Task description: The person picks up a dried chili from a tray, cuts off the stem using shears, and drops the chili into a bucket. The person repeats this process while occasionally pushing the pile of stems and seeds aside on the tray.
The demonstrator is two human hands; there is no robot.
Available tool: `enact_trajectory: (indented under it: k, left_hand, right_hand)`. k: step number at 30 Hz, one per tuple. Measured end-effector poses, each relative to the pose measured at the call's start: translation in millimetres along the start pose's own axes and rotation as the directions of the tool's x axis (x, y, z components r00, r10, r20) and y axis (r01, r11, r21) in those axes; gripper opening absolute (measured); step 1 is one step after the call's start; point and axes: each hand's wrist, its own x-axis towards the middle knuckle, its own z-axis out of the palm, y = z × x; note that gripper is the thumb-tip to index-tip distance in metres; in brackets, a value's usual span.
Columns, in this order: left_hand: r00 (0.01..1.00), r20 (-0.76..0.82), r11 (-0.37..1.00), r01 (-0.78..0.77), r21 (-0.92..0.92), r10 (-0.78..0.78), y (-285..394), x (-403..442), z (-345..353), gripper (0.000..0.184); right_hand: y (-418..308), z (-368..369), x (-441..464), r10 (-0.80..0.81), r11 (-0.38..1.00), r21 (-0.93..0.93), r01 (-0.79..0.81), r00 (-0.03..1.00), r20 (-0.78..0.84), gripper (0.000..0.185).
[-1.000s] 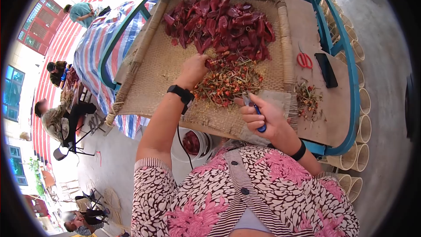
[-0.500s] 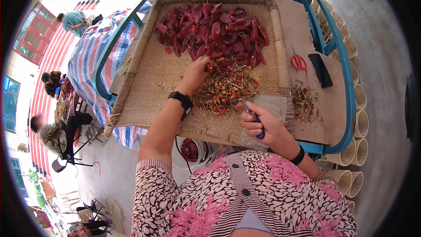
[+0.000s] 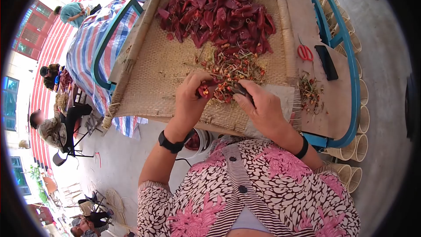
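Note:
My left hand (image 3: 187, 98), with a dark band on its wrist, is closed round a red pepper (image 3: 205, 90), its open end turned towards me. Close by on the right, my right hand (image 3: 265, 107) grips a small knife (image 3: 243, 91); the fingers hide most of it, and its dark part points at the pepper. Both hands are over the near part of a woven tray (image 3: 151, 77). Beneath and just beyond them lies a heap of pepper stems and seedy cores (image 3: 239, 68). Farther back is a big pile of dark red peppers (image 3: 219, 15).
Right of the tray lie red-handled scissors (image 3: 305, 52), a black phone (image 3: 326, 62) and more stem scraps (image 3: 310, 92). Blue cart rails (image 3: 354, 101) curve round the board. A white bucket (image 3: 202, 142) stands below the tray's near edge. Several people sit or stand at left.
My left hand has come back from the pile's edge towards me with a pepper. My right hand has moved left and forward with the knife, close to the pepper. The view has shifted slightly.

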Motion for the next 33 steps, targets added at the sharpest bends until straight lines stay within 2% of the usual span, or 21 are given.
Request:
enact_trajectory:
  k: [6, 15, 22, 24, 28, 31, 33]
  left_hand:
    - [0.991, -0.048, 0.974, -0.111, 0.198, 0.123, 8.8, -19.6, -3.6, 0.036]
    - [0.981, -0.022, 0.944, -0.180, 0.276, 0.193, 7.2, -25.1, -1.6, 0.035]
    - [0.971, 0.002, 0.946, -0.232, 0.229, 0.237, 12.3, -25.0, 2.7, 0.030]
    - [0.973, 0.024, 0.952, -0.232, 0.198, 0.232, 13.6, -27.5, 4.8, 0.023]
    - [0.975, 0.034, 0.964, -0.222, 0.148, 0.220, 14.3, -33.3, 13.8, 0.023]
    - [0.985, 0.008, 0.979, -0.172, 0.107, 0.172, 14.5, -36.8, 18.3, 0.022]
    - [0.986, -0.068, 0.986, -0.145, 0.086, 0.151, 17.0, -37.0, 21.2, 0.021]
  right_hand:
    - [0.2, 7.7, 3.3, -0.090, 0.994, -0.059, 0.092, 0.995, 0.032, 0.032]
    - [3.3, 6.6, 1.7, -0.092, 0.991, -0.089, 0.103, 0.989, 0.117, 0.032]
    - [2.8, 4.4, 0.8, -0.024, 0.995, -0.095, 0.040, 0.986, 0.167, 0.030]
    - [3.7, 5.9, -1.1, -0.020, 0.992, -0.119, 0.039, 0.988, 0.156, 0.030]
    - [6.8, 11.0, -3.2, 0.028, 0.982, -0.189, 0.009, 0.982, 0.188, 0.029]
    - [12.8, 17.3, -5.2, -0.011, 0.997, -0.076, 0.021, 0.991, 0.132, 0.027]
    - [10.3, 14.7, -5.3, 0.047, 0.992, 0.108, -0.066, 0.985, 0.169, 0.026]
